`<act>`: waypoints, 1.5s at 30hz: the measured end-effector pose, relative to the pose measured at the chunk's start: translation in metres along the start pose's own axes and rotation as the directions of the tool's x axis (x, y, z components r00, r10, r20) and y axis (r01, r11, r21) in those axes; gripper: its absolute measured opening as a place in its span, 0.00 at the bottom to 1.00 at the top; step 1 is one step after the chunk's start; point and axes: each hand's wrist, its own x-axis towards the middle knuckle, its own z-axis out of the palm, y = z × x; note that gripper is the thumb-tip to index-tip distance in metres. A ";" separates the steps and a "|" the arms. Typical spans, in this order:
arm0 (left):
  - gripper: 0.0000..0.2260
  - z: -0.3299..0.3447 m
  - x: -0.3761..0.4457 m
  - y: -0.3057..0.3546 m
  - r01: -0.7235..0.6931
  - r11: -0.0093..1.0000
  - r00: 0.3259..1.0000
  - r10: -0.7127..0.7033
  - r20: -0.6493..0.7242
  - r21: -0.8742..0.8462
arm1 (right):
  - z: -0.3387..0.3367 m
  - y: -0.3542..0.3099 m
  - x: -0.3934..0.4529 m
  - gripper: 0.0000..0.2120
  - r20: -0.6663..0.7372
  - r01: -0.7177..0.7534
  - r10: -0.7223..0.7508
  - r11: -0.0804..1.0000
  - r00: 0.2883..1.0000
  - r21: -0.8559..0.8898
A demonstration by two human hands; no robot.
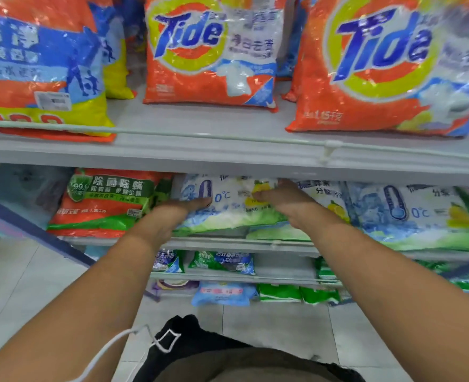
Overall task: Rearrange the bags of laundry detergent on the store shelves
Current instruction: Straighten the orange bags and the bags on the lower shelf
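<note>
On the top shelf stood big orange Tide bags; one shelf down lay a white-and-blue detergent bag, the left hand pressed flat against it, the right hand clutching its upper edge.

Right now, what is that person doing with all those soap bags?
A person is tidying laundry detergent bags on store shelves. Both hands reach under the upper shelf to the white and blue bag on the middle shelf. The left hand lies against its left side with fingers fairly straight, while the right hand grips its top with curled fingers. An orange and green bag sits beside it, and orange Tide bags stand above.
</note>
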 end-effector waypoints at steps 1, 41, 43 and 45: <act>0.43 0.009 -0.003 -0.002 -0.025 0.998 0.999 0.026 0.028 -0.060 | -0.011 0.000 -0.002 0.31 0.007 0.019 -0.019 1.000 1.000 0.002; 0.12 0.153 0.030 0.060 -0.439 0.853 0.886 0.464 0.024 -0.283 | -0.145 0.096 0.022 0.20 -0.325 0.137 -0.053 0.960 0.944 0.243; 0.09 0.154 0.034 0.062 -0.482 0.852 0.864 0.501 0.049 -0.205 | -0.140 0.105 0.028 0.20 -0.348 0.142 -0.060 0.966 0.936 0.215; 0.08 0.157 0.036 0.066 -0.491 0.870 0.867 0.493 0.071 -0.039 | -0.134 0.111 0.034 0.23 -0.377 0.146 -0.087 0.981 0.922 0.129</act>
